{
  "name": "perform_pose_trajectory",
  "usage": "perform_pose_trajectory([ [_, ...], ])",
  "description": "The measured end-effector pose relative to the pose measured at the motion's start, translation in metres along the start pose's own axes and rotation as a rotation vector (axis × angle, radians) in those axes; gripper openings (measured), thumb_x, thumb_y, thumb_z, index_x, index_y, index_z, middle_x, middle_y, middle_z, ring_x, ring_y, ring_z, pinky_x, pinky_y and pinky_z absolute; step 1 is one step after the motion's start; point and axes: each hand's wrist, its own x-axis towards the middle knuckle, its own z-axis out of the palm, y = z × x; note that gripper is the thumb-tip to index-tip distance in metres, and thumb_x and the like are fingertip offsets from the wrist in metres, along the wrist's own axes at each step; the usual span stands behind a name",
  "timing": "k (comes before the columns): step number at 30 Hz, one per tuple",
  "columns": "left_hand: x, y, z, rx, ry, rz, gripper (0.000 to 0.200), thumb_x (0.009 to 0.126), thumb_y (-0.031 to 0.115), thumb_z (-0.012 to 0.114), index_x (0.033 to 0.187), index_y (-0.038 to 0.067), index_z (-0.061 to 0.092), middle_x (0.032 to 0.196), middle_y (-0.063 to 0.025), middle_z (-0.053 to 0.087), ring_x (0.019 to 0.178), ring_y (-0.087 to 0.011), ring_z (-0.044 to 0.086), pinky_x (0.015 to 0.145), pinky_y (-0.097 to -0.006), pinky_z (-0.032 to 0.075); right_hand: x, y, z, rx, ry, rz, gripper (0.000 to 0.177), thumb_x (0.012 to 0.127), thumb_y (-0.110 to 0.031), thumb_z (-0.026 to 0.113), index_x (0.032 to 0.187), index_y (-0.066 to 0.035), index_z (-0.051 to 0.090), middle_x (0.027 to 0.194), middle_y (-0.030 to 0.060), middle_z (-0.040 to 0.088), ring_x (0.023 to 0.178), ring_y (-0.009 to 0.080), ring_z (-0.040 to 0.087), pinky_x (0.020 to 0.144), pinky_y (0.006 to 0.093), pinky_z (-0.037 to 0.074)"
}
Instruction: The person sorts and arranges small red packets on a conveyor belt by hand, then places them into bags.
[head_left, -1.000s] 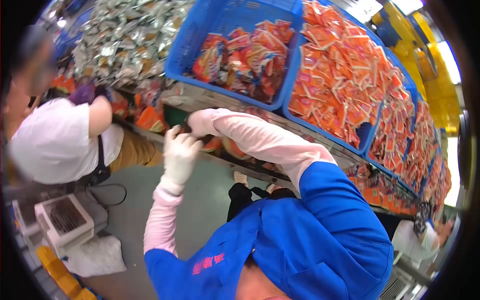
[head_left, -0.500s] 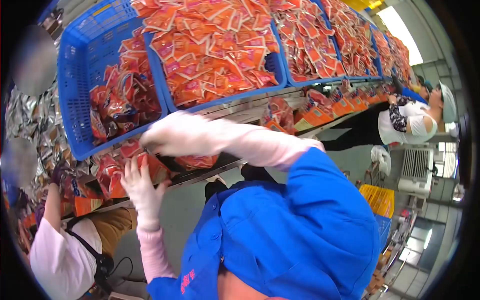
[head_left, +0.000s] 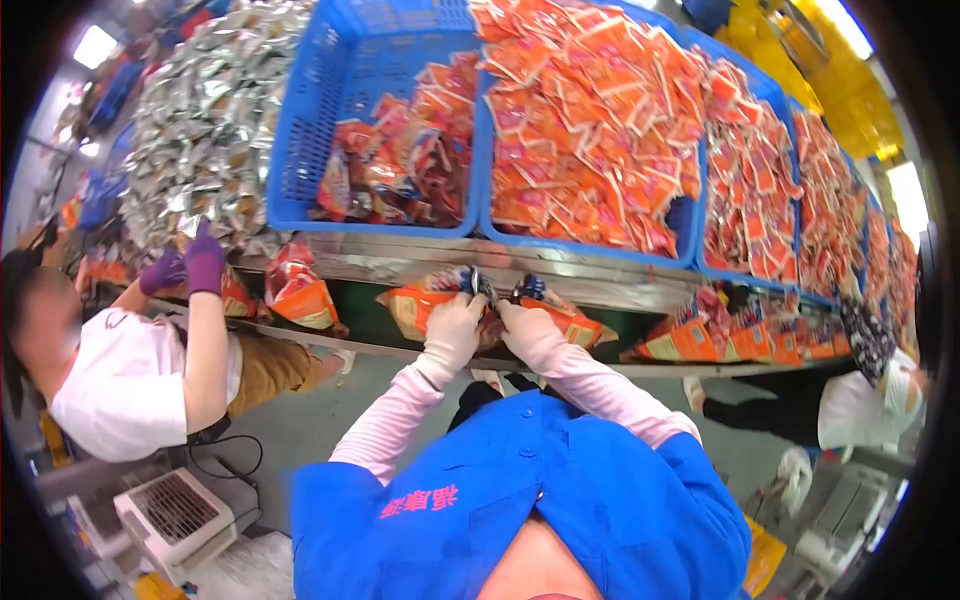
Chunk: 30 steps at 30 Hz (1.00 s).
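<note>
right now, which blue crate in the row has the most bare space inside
The blue crate at the row's left end, beside the heap of silver packets: its back-left part is bare, while the other crates are heaped with orange-red packets.

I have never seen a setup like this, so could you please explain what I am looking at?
There is no machine arm here: a person works with their own white-gloved hands, left hand and right hand. The camera is worn on their head, looking forward and down, so their blue top fills the bottom. Orange-and-red bags stand along a green strip. The left hand is at one bag, the right at another; how firmly they grip is unclear. Beyond are blue crates of orange packets, and silver packets. The purple gloves belong to a co-worker.
</note>
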Motion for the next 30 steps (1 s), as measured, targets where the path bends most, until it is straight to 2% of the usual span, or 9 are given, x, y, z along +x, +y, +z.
perform_pose_trajectory([
  [1,0.002,-0.004,-0.005,-0.034,-0.064,-0.057,0.057,0.076,0.012,0.079,0.131,0.007,0.063,0.104,-0.0195,0.065,0.091,-0.0404,0.066,0.084,-0.0484,0.054,0.015,-0.013,-0.003,0.006,-0.015,0.009,0.040,0.085,-0.015,0.071,0.122,-0.003,0.060,0.100,0.0246,0.071,0.097,0.0432,0.069,0.084,0.0498,0.055],
  [5,0.016,-0.017,-0.103,-0.048,0.568,0.087,0.035,0.080,-0.002,0.064,0.115,-0.001,0.069,0.099,-0.0213,0.070,0.097,-0.0404,0.069,0.086,-0.0451,0.056,0.038,-0.092,-0.122,0.196,0.146,-0.482,0.020,0.086,-0.005,0.064,0.106,-0.005,0.066,0.095,0.0217,0.070,0.097,0.0405,0.069,0.084,0.0462,0.055],
  [11,0.122,-0.036,-0.300,0.279,0.987,0.041,0.031,0.086,0.008,0.067,0.116,0.001,0.064,0.112,-0.0204,0.067,0.099,-0.0403,0.066,0.086,-0.0476,0.053,0.134,-0.199,-0.270,0.260,0.582,-0.953,0.016,0.087,-0.006,0.065,0.103,-0.007,0.069,0.094,0.0183,0.072,0.090,0.0378,0.070,0.080,0.0433,0.055],
  [19,0.261,-0.131,-0.224,-0.059,0.936,-0.007,0.031,0.091,0.009,0.065,0.121,0.001,0.067,0.116,-0.0248,0.066,0.109,-0.0450,0.062,0.092,-0.0481,0.050,0.297,-0.132,-0.220,0.061,0.721,-0.725,0.021,0.088,-0.011,0.064,0.104,-0.021,0.074,0.092,0.0154,0.073,0.088,0.0356,0.072,0.079,0.0444,0.058],
  [22,0.259,-0.182,-0.130,0.009,0.486,-0.067,0.041,0.090,0.017,0.069,0.128,0.000,0.062,0.118,-0.0260,0.066,0.114,-0.0470,0.061,0.096,-0.0498,0.049,0.340,-0.076,-0.153,0.242,0.271,-0.185,0.028,0.095,-0.028,0.060,0.116,-0.015,0.073,0.103,0.0178,0.075,0.099,0.0328,0.072,0.090,0.0416,0.056],
  [23,0.251,-0.183,-0.111,0.097,0.251,-0.209,0.046,0.090,0.021,0.070,0.130,0.000,0.060,0.119,-0.0265,0.067,0.114,-0.0476,0.061,0.097,-0.0502,0.049,0.271,-0.086,-0.202,-0.260,0.046,-0.333,0.031,0.094,-0.030,0.062,0.117,-0.013,0.073,0.107,0.0182,0.075,0.102,0.0342,0.072,0.091,0.0420,0.055],
  [27,0.247,-0.138,-0.166,0.230,0.010,-0.167,0.053,0.085,0.033,0.078,0.127,0.005,0.062,0.112,-0.0239,0.069,0.108,-0.0426,0.065,0.094,-0.0505,0.050,0.181,-0.027,-0.243,-0.035,0.274,-0.556,0.034,0.088,-0.013,0.066,0.122,-0.014,0.071,0.113,0.0159,0.073,0.108,0.0344,0.069,0.093,0.0439,0.055],
  [29,0.250,-0.071,-0.207,0.560,-0.086,-0.148,0.046,0.085,0.032,0.080,0.121,0.006,0.067,0.109,-0.0191,0.070,0.104,-0.0373,0.067,0.092,-0.0473,0.052,0.084,0.006,-0.304,0.188,0.372,-0.215,0.032,0.087,-0.011,0.069,0.119,-0.016,0.075,0.107,0.0125,0.075,0.099,0.0303,0.072,0.089,0.0401,0.057],
  [30,0.258,-0.028,-0.212,0.354,0.095,0.037,0.041,0.086,0.029,0.079,0.119,0.006,0.069,0.108,-0.0174,0.071,0.103,-0.0359,0.067,0.092,-0.0468,0.052,0.064,0.064,-0.309,0.186,0.628,-0.261,0.028,0.087,-0.006,0.068,0.113,-0.016,0.077,0.102,0.0101,0.076,0.095,0.0246,0.073,0.084,0.0365,0.059],
])
